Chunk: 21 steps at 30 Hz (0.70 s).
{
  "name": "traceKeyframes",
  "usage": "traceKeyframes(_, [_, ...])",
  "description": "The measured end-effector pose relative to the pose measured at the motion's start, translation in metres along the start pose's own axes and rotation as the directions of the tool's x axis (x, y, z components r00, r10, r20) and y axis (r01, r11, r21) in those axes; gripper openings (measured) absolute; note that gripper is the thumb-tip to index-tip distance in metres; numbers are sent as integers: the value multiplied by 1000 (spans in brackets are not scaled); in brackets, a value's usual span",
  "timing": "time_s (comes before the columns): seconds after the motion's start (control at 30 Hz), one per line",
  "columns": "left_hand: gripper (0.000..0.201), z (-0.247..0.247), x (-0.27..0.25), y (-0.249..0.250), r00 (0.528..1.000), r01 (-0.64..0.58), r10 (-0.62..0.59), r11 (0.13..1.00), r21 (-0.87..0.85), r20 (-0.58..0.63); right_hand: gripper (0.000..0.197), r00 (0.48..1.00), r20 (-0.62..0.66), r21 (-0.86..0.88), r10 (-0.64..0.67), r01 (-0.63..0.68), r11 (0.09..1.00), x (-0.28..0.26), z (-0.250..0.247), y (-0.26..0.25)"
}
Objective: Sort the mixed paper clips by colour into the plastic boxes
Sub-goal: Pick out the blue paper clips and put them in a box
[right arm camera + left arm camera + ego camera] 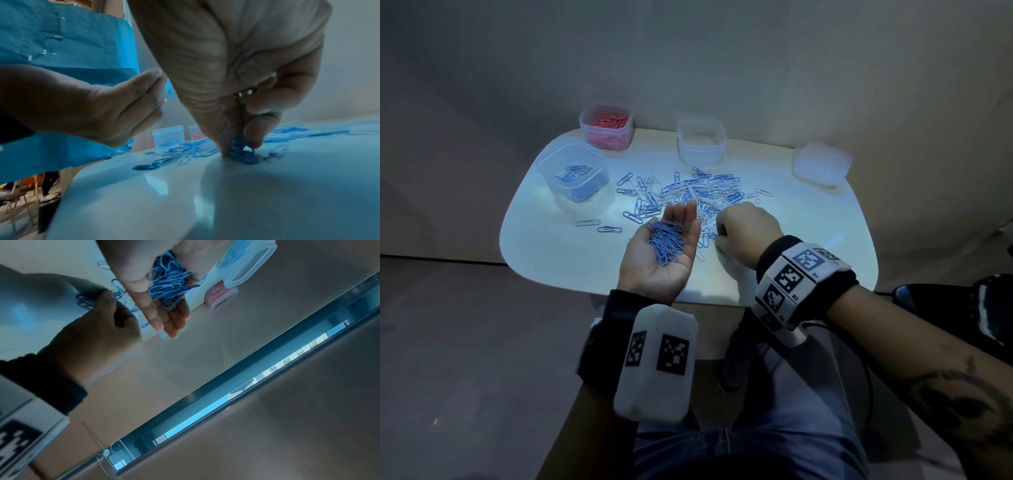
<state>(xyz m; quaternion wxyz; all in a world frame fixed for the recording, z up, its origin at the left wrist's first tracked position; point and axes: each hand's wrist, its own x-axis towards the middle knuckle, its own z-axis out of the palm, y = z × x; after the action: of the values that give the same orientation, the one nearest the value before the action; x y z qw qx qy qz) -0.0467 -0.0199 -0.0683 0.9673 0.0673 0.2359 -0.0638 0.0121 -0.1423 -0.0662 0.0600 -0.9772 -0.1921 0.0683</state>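
My left hand (671,222) lies palm up over the white table (808,233), fingers nearly straight, carrying a heap of blue clips (666,241) in the palm. The same heap of blue clips (168,283) fills the left wrist view. Just right of it, my right hand (722,233) reaches down and pinches a few blue clips (240,147) against the tabletop at the near edge of the mixed blue and white pile (698,192). A clear box with blue clips (573,174) stands at the left. A box of pink clips (607,126) stands behind it.
A clear box (700,142) stands at the back centre and looks empty. Another frosted box (820,162) sits at the back right. A few stray clips (599,226) lie left of my left hand. The table's near edge runs just under my wrists.
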Motion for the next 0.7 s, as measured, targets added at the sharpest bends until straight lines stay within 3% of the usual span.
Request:
traceKeyframes(0.23, [58, -2, 1, -1, 1000, -4, 4, 1000, -20, -3, 12, 995, 97, -63, -29, 35, 997, 3, -10, -2])
traceKeyframes(0.3, [55, -2, 0, -1, 1000, -2, 2, 1000, -16, -10, 24, 993, 113, -83, -19, 29, 996, 4, -10, -3])
traceKeyframes(0.37, [51, -3, 1, 0, 1000, -10, 10, 1000, -15, -25, 13, 994, 105, -5, -6, 6, 1000, 8, -12, 2])
traceKeyframes(0.43, [49, -6, 2, 1, 999, -25, 25, 1000, -18, -37, 12, 995, 95, 183, 16, -33, 983, 12, -17, 13])
traceKeyframes(0.5, [52, -10, 6, 1, 999, -36, 36, 999, -9, -40, 11, 992, 122, 451, 36, -87, 888, 10, -26, 23])
traceKeyframes(0.57, [55, -11, 9, -4, 998, -29, 31, 999, 43, -47, 12, 984, 178, 664, 25, -139, 735, 2, -34, 27])
traceKeyframes(0.7, [41, -4, 10, -18, 999, -7, 12, 995, 98, -53, 20, 964, 233, 877, -125, -153, 454, -14, -39, 18])
